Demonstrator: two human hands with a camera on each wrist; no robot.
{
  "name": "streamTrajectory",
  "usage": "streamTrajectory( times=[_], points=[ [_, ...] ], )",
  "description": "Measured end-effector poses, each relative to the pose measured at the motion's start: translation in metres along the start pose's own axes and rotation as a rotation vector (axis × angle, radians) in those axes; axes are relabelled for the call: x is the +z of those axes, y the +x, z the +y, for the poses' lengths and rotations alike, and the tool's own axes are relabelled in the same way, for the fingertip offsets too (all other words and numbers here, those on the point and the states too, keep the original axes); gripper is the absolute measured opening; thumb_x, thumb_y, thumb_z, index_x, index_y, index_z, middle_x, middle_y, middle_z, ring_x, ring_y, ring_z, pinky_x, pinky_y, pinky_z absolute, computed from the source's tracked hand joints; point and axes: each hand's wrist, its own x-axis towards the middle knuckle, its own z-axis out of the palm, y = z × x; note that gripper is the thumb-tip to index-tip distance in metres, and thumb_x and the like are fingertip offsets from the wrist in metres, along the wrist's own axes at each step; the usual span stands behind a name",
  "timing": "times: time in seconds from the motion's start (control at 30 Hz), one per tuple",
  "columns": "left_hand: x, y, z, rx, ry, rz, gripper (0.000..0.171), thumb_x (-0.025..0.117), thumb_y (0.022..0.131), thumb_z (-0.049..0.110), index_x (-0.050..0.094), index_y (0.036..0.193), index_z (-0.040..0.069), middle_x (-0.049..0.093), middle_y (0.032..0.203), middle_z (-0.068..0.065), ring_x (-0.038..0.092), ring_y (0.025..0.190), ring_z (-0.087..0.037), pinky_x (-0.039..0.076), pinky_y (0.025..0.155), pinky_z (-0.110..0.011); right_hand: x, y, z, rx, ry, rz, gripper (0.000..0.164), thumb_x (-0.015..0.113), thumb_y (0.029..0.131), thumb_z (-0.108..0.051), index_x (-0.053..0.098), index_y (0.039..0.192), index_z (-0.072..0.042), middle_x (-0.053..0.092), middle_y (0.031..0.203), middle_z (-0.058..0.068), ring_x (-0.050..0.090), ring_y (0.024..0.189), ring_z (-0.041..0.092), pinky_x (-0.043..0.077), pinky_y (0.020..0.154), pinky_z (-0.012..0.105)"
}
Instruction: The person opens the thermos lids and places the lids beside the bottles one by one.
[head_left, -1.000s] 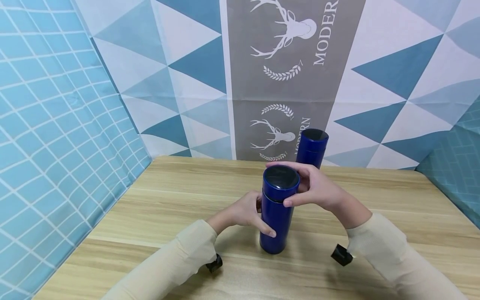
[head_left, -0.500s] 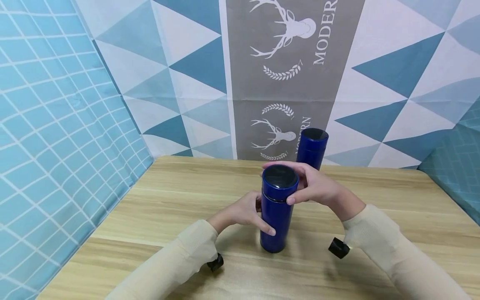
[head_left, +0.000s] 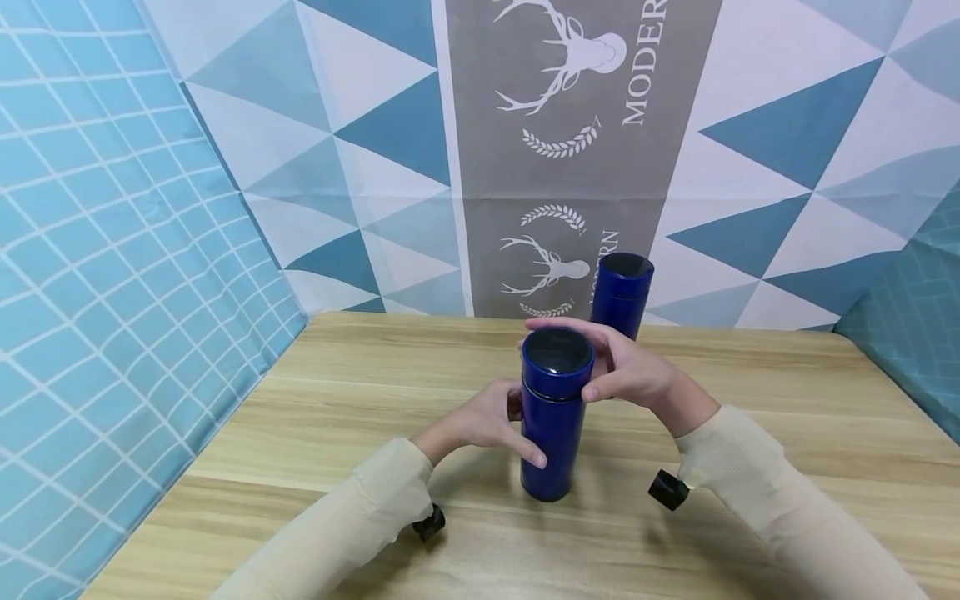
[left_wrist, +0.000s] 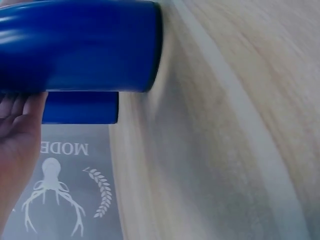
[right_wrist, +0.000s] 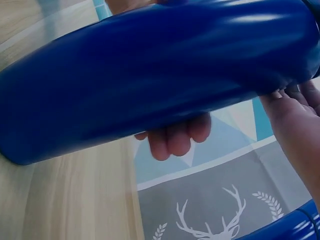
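Observation:
A dark blue thermos flask point(head_left: 551, 429) stands upright on the wooden table, its blue lid point(head_left: 553, 382) with a glossy black top in place. A dark ring shows at the seam under the lid. My left hand point(head_left: 487, 418) grips the body from the left, thumb across the front. Round the lid from the right curl the fingers and thumb of my right hand point(head_left: 636, 367). In the right wrist view, left fingertips point(right_wrist: 170, 141) come out from behind the flask body point(right_wrist: 125, 80). The left wrist view shows the flask's lower end point(left_wrist: 80, 45) close up.
A second blue flask point(head_left: 621, 304) stands farther back, partly hidden by my right hand. Behind the wooden table point(head_left: 360, 379) hangs a patterned wall cloth point(head_left: 397, 225), with blue tiled cloth point(head_left: 112, 275) on the left. Black wrist devices point(head_left: 669, 490) hang under both sleeves.
My right hand has turned slightly at the lid, its thumb shifting to the right along the seam, and the right forearm has swung a little inward. The left hand keeps its grip; the flask stays upright.

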Motion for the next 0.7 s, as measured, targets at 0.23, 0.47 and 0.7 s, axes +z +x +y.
streamTrajectory(
  times=[0.23, 0.47, 0.7],
  points=[
    [-0.005, -0.004, 0.004, 0.027, -0.04, 0.086, 0.073, 0.087, 0.066, 0.009, 0.053, 0.129, -0.004, 0.061, 0.126, -0.025, 0.065, 0.105, -0.007, 0.051, 0.099, -0.027, -0.003, -0.002, 0.009, -0.079, 0.034, 0.013, 0.074, 0.074, 0.083, -0.012, 0.035, 0.146, -0.007, 0.056, 0.139, 0.001, 0.057, 0.124, 0.015, 0.049, 0.104, 0.031],
    [-0.004, -0.009, 0.005, 0.095, -0.132, 0.135, 0.097, 0.089, 0.063, 0.036, 0.045, 0.137, -0.007, 0.051, 0.138, -0.029, 0.062, 0.115, -0.01, 0.048, 0.104, -0.03, -0.003, -0.003, 0.013, -0.112, 0.044, 0.037, 0.064, 0.075, 0.082, -0.014, 0.046, 0.14, -0.011, 0.061, 0.133, 0.001, 0.06, 0.12, 0.014, 0.05, 0.102, 0.03],
    [0.005, -0.01, 0.009, 0.098, -0.144, 0.189, 0.094, 0.09, 0.06, 0.04, 0.05, 0.132, -0.006, 0.057, 0.129, -0.031, 0.065, 0.103, -0.004, 0.051, 0.099, -0.026, -0.002, -0.003, 0.014, -0.096, 0.051, 0.038, 0.062, 0.074, 0.083, -0.015, 0.047, 0.138, -0.013, 0.062, 0.131, -0.001, 0.061, 0.118, 0.013, 0.05, 0.102, 0.029]
  ],
)
